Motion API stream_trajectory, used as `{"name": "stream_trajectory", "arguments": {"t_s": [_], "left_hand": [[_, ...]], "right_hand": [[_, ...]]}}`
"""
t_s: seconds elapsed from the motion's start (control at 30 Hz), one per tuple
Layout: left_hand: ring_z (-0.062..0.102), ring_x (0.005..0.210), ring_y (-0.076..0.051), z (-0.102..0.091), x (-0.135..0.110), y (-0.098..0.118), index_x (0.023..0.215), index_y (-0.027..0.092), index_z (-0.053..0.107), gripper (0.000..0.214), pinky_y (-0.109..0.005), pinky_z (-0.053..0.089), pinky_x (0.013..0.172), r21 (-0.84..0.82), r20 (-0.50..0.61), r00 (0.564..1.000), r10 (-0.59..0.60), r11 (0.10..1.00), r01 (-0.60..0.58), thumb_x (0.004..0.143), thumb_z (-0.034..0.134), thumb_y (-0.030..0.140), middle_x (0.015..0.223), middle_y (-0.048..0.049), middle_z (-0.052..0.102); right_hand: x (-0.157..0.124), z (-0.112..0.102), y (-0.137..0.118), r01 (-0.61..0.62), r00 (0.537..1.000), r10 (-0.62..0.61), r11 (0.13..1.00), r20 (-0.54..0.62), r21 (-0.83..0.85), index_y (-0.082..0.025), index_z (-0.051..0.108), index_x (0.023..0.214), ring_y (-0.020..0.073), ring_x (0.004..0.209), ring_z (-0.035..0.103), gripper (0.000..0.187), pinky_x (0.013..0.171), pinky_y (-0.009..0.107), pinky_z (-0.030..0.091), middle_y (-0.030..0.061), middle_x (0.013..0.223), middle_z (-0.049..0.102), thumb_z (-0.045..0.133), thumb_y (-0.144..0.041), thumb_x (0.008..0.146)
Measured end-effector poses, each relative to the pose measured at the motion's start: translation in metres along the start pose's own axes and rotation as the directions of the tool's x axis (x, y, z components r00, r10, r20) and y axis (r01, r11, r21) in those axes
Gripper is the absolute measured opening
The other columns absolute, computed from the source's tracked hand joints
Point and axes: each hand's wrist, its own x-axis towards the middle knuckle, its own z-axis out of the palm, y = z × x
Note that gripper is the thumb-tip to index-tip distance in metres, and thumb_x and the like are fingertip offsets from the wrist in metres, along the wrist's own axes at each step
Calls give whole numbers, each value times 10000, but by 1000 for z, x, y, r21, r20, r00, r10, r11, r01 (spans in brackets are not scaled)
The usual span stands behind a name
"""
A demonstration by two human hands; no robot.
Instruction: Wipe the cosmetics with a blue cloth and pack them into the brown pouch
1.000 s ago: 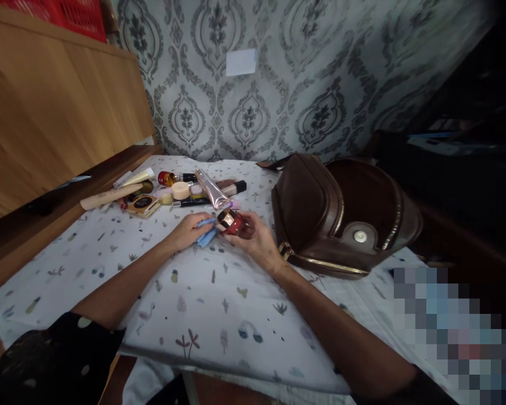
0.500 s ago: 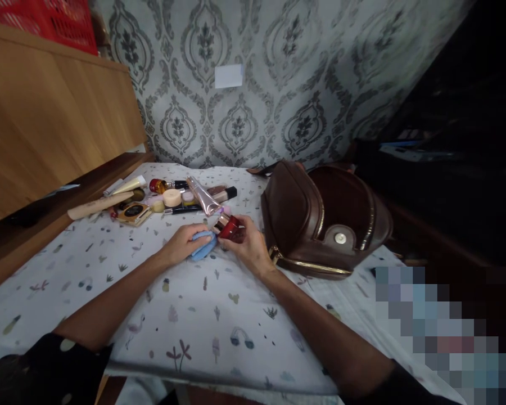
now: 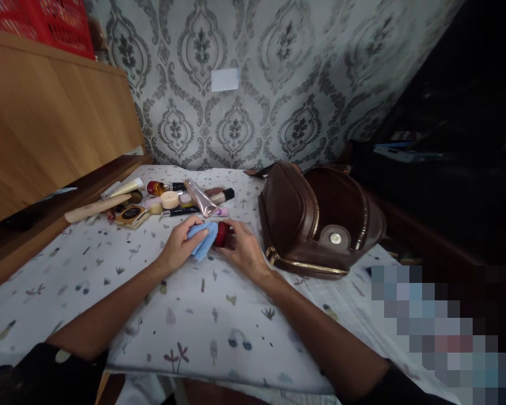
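Note:
My left hand (image 3: pixel 183 243) is closed on a folded light-blue cloth (image 3: pixel 204 241), which lies against one end of a small red bottle (image 3: pixel 221 234). The fingers of my right hand (image 3: pixel 245 251) are wrapped round the bottle's other end. The cloth covers the bottle's shiny cap. Just beyond my hands lies a pinkish metallic squeeze tube (image 3: pixel 200 198), on top of a loose group of cosmetics. Among them are a round beige jar (image 3: pixel 169 199), a gold compact (image 3: pixel 131 215) and a red-capped amber bottle (image 3: pixel 155 188).
A brown leather bag (image 3: pixel 287 219) stands with its zip undone, right of my hands. The patterned white cloth (image 3: pixel 194 337) covers the table. At the left is a wooden cabinet (image 3: pixel 59 118) with a red basket (image 3: pixel 63 28) on top. A patterned wall (image 3: pixel 261 112) rises behind.
My left hand has brought the blue cloth up and over the bottle's cap end, which showed uncovered before. My right hand still holds the red bottle.

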Motion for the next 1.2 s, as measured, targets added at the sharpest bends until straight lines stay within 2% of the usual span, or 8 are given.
{"name": "stream_trajectory", "arguments": {"t_s": [0.2, 0.37, 0.57, 0.7, 0.87, 1.0, 1.1, 1.2], "left_hand": [[555, 790, -158, -2, 6, -9, 1002, 211, 611, 266, -245, 451, 683, 25, -73, 997, 32, 999, -31, 937, 552, 462, 899, 2, 628], [585, 831, -174, -3, 11, -17, 1036, 200, 628, 256, -261, 467, 756, 62, -63, 997, 44, 997, -40, 939, 520, 412, 919, -4, 658], [585, 774, -178, -6, 11, -17, 957, 194, 655, 203, -272, 483, 703, 83, 48, 998, 39, 996, -43, 909, 531, 347, 850, -13, 661], [592, 781, -183, -9, 10, -14, 988, 186, 669, 262, -263, 483, 644, 49, 124, 991, 53, 997, -59, 908, 562, 412, 898, -37, 674], [622, 854, -185, -7, 8, -11, 1033, 201, 660, 285, -273, 504, 779, 5, 59, 992, 108, 994, -109, 947, 536, 443, 965, -36, 686], [613, 824, -173, -6, 9, -13, 1045, 201, 640, 266, -262, 488, 777, 31, -3, 997, 76, 997, -76, 955, 514, 417, 915, -16, 672], [623, 853, -182, -6, 11, -15, 1036, 201, 640, 258, -268, 485, 798, 38, -16, 999, 36, 999, -35, 952, 511, 408, 925, -12, 678], [631, 908, -198, -6, 13, -19, 1045, 195, 647, 270, -286, 483, 838, 17, -6, 1000, 19, 1000, -19, 951, 507, 406, 989, -25, 692]], "right_hand": [[-3, 2, -3, 75, 996, -75, 997, 50, -6, -249, 596, 1222, 235, 972, 673, 476, 873, 415, 571, 82, 1155, 645, 755, -398, 800], [-2, 3, -3, -10, 999, 4, 993, 50, 116, -208, 583, 1215, 234, 965, 685, 540, 866, 406, 579, 90, 1126, 667, 787, -409, 757], [0, 3, 1, -159, 987, 140, 917, 78, 366, -213, 540, 1223, 222, 878, 715, 602, 840, 411, 600, 67, 1057, 707, 802, -320, 692], [2, 2, 5, -203, 979, 201, 904, 46, 377, -213, 522, 1217, 235, 835, 720, 639, 810, 424, 608, 70, 1042, 714, 810, -332, 658], [1, 0, 1, -133, 991, 124, 942, 50, 309, -215, 547, 1193, 230, 885, 715, 599, 834, 418, 608, 69, 1053, 708, 816, -375, 681], [-2, 1, -4, -104, 991, 72, 941, 109, 323, -216, 550, 1172, 228, 927, 700, 577, 863, 436, 604, 61, 1044, 701, 820, -380, 689], [-3, 2, -6, -169, 980, 105, 888, 168, 428, -230, 531, 1158, 201, 853, 701, 600, 854, 433, 609, 39, 1028, 681, 842, -353, 659], [-2, 4, -5, -243, 966, 141, 783, 218, 573, -251, 511, 1121, 194, 870, 712, 633, 885, 430, 605, 25, 1054, 665, 874, -352, 613]]}}
